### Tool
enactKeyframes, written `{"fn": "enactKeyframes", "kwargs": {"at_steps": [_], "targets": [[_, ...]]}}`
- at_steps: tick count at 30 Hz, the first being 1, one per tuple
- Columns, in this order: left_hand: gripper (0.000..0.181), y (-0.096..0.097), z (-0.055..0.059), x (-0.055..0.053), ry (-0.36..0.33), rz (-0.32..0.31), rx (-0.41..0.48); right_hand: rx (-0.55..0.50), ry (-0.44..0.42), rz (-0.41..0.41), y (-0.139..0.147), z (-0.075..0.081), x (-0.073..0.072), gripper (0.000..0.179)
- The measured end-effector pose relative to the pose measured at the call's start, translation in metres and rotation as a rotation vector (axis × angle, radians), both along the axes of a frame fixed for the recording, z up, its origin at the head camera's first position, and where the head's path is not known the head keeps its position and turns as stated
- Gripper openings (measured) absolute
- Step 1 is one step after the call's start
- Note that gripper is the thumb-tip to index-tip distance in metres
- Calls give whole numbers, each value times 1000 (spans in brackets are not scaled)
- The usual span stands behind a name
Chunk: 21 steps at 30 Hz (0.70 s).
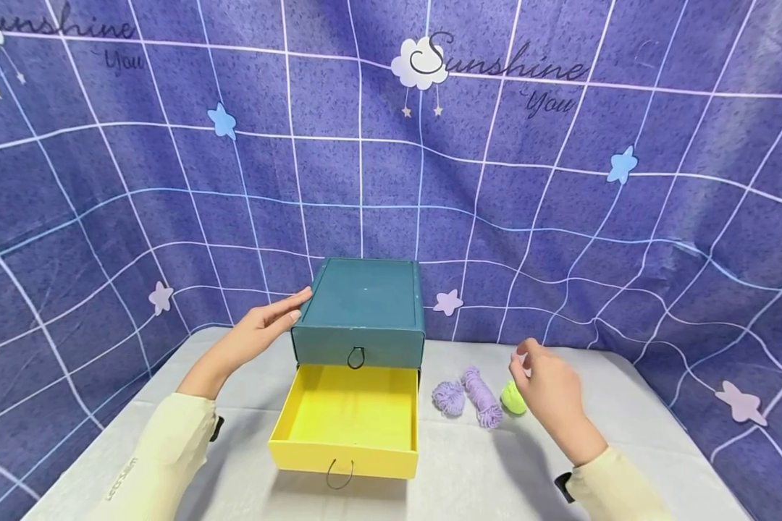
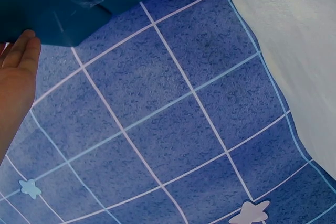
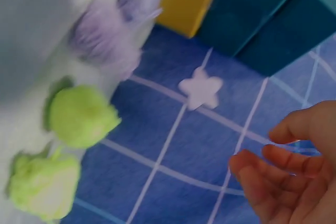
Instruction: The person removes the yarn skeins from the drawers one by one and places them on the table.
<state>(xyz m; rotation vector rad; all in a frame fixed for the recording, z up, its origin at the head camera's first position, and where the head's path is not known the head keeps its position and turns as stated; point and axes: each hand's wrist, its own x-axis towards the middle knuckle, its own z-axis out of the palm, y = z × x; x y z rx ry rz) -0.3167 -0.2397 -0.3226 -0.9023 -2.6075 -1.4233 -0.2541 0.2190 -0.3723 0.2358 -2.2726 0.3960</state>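
A teal drawer box (image 1: 358,344) stands on the table, its lower yellow drawer (image 1: 343,459) pulled out and the upper one closed. My left hand (image 1: 254,336) rests its straight fingers against the box's left side. To the right of the box, my right hand (image 1: 550,387) hovers above the table with loosely bent fingers and nothing held. Near it lies a lime-green yarn ball (image 1: 513,398); a second green yarn ball (image 3: 44,186) shows only in the right wrist view. A round lilac yarn bundle (image 1: 448,399) and a long lilac yarn skein (image 1: 481,398) lie between box and hand.
A white cloth covers the table (image 1: 456,470). Behind and around it hangs a purple gridded curtain (image 1: 378,174) with stars and clouds. Black loop pulls hang on the upper drawer (image 1: 391,347) and on the yellow one.
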Motion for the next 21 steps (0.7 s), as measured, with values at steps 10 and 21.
{"fn": "enactKeyframes", "kwargs": {"at_steps": [10, 21], "targets": [[51, 1, 1, -1, -7, 2, 0, 11, 269, 316, -53, 17, 19, 11], [50, 0, -1, -2, 11, 12, -7, 265, 401, 752, -122, 22, 60, 32]]}}
